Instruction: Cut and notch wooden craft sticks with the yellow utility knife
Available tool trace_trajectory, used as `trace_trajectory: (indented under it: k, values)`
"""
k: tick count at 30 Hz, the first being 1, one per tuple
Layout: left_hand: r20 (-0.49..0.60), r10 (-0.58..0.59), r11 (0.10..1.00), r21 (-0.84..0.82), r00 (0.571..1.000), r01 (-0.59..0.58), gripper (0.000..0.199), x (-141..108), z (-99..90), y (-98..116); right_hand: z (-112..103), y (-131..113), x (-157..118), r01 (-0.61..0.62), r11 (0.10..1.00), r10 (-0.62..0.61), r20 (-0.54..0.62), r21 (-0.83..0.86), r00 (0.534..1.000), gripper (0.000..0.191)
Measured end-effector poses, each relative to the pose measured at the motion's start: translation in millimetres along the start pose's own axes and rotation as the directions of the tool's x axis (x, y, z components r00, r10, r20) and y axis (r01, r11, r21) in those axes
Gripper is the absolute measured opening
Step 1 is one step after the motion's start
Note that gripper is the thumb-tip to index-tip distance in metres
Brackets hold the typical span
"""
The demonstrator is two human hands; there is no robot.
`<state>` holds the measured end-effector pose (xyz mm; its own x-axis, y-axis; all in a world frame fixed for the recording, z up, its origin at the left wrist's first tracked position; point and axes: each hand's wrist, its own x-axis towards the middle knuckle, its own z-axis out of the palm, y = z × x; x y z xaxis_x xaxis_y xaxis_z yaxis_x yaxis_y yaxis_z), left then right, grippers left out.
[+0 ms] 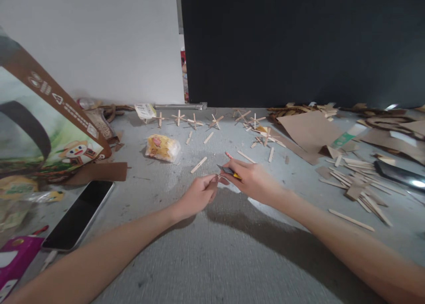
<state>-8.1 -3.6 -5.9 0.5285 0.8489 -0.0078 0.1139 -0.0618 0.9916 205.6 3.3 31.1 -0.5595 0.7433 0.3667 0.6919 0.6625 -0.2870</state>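
Note:
Near the middle of the grey table, my right hand is closed around a yellow-handled cutter, its blade pointing left. My left hand is pinched just left of it, the fingertips close to my right fingers. Whatever the left fingertips hold is too small to make out. Beyond the hands lie loose wooden sticks, with another stick close to my right hand. Several crossed-stick pieces, among them one star shape, stand in a row further back.
A yellow-patterned packet sits left of centre. At left are a phone, a large printed box and a purple item. Brown cardboard, a stick pile and a dark shiny object lie at right.

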Motion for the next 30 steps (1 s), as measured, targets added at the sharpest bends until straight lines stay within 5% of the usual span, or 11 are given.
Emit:
trace_trajectory:
  k: [11,18,25,30]
  values:
    - [-0.002,-0.014,1.000,0.011,1.000,0.014,0.052,2.0,1.1,-0.8,-0.5,-3.1,-0.9,0.101,0.934,-0.055,0.142,-0.342,0.988,0.018]
    - [-0.023,-0.002,0.994,0.108,1.000,0.005,0.037,-0.6,3.1,2.6,4.3,-5.1,1.2,-0.046,0.977,0.078,0.146,-0.207,0.986,0.015]
    - [-0.078,0.067,0.978,0.200,0.995,-0.051,0.037,-3.6,8.7,3.9,28.8,-16.1,-3.8,-0.288,0.950,0.299,-0.084,0.122,0.951,0.020]
    - [-0.071,0.098,0.973,0.214,0.993,-0.081,0.030,-2.9,9.3,-0.8,37.4,-24.1,-7.3,-0.320,0.918,0.360,-0.156,0.234,0.920,0.025]
